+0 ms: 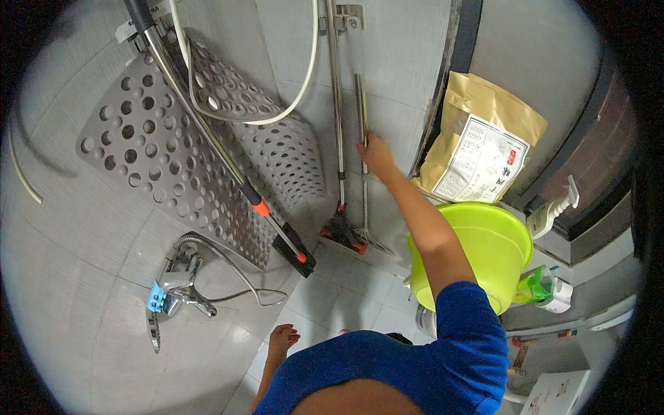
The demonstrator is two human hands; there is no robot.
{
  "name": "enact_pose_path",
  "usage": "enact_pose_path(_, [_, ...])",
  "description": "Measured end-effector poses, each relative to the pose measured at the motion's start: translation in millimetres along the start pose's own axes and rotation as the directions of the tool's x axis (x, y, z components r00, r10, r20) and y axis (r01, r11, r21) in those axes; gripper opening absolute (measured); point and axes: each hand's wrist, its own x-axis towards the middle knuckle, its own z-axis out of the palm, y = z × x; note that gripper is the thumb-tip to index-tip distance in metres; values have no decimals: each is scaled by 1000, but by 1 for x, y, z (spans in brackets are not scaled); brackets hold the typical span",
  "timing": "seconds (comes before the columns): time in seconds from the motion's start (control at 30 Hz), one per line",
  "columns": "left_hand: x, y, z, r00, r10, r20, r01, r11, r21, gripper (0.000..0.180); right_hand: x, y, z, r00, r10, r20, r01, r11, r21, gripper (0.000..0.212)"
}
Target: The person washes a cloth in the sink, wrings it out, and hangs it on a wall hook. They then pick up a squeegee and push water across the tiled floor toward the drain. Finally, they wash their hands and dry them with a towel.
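Observation:
My right hand (pixel 375 153) is closed around a thin metal pole (pixel 364 181), its arm stretched out ahead. At its foot the pole splays into pale, thin prongs or strands near the floor; I cannot tell which. Just left of it stands a second metal pole, part of a floor brush (pixel 340 225) with a black and red head. My left hand (pixel 282 339) hangs low beside my body, fingers loosely apart and nothing in it.
Grey perforated mats (pixel 187 159) lean at the left, a brush with a black head (pixel 294 256) across them. A shower tap (pixel 183 280) with a hose juts from the left wall. Right: a lime-green basin (pixel 494 242), a gold bag (pixel 484 138) and a white spray bottle (pixel 552 209).

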Motion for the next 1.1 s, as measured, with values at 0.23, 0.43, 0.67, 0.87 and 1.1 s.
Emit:
enact_pose_path(0.23, [-10, 10, 19, 987, -152, -42, 141, 970, -198, 20, 10, -7, 16, 989, 32, 142, -1, 978, -209, 39])
enact_pose_path(0.43, [-8, 3, 11, 994, -102, -36, 91, 972, -216, 20, -24, -23, -4, 953, 223, 207, -182, 962, -201, 41])
enact_pose_path(0.67, [0, -25, -31, 996, 43, 78, -52, 991, 126, 22, -251, 5, 28, 561, -27, 827, 87, 996, -27, 28])
enact_pose_path(0.87, [-1, -19, -60, 954, -53, 296, -37, 956, 292, 23, -559, 96, -111, 475, 687, 550, -479, 726, -493, 27])
enact_pose_path(1.1, [16, -30, -57, 776, -376, 506, -41, 770, 636, 18, -805, -94, -279, 148, 960, -240, -933, 55, -355, 25])
